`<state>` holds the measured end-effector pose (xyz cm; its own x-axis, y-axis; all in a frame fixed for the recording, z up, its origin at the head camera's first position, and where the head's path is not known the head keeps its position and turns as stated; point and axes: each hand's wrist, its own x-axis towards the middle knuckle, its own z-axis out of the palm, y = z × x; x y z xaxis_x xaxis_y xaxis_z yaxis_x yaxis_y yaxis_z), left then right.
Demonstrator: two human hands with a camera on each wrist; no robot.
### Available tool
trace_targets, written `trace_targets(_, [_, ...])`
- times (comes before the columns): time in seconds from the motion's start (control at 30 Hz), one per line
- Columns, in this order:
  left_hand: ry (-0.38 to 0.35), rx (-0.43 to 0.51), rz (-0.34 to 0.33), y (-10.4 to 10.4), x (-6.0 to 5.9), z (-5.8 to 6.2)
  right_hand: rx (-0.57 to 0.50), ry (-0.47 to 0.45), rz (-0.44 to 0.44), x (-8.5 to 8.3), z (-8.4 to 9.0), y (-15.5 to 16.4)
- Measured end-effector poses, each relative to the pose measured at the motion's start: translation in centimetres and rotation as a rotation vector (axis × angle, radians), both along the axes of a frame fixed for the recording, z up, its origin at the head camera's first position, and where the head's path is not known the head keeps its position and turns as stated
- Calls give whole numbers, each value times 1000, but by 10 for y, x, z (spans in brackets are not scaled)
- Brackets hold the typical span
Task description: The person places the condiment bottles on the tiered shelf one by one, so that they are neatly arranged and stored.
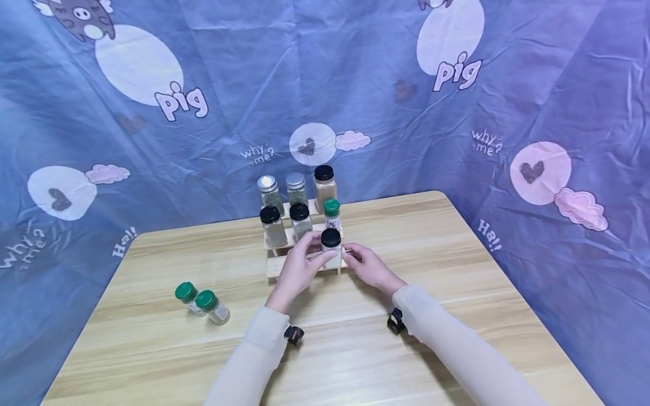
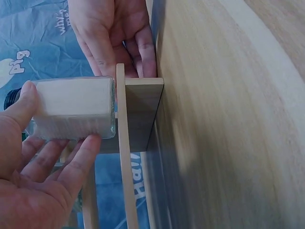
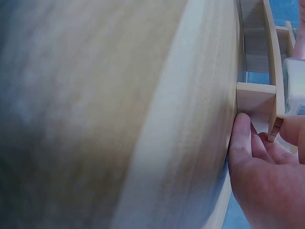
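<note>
My left hand [image 1: 297,268] holds a square glass jar [image 2: 74,105] of pale powder with a black lid, its thumb on one side and its fingers on the other. The jar stands over the right end of the lowest board of a tiered wooden rack [image 1: 276,267]. Its base is right at the board in the left wrist view; I cannot tell whether it bears on it. At the same end, my right hand [image 1: 373,268] grips the rack, with the thumb [image 3: 291,130] on the board's end and the other fingers curled below.
On the middle tier stand two black-lidded jars [image 1: 274,232] and a green-capped shaker [image 1: 332,210]. Two silver-lidded jars [image 1: 296,189] and a tall black-lidded jar [image 1: 326,190] fill the back tier. Two green-capped shakers [image 1: 219,313] are on the table [image 1: 152,349] at left. A blue printed cloth [image 1: 244,67] hangs behind.
</note>
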<state>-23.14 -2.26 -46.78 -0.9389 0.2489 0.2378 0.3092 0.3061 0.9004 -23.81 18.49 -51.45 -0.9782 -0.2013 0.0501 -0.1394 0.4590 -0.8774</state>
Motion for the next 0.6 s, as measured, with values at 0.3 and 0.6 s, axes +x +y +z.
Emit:
trace_targets(0.3, [-15, 62, 7, 3, -2, -4, 2, -3, -2, 0, 0, -1])
trace_targets(0.6, [-17, 62, 17, 4, -2, -4, 2, -11, -12, 0, -1, 1])
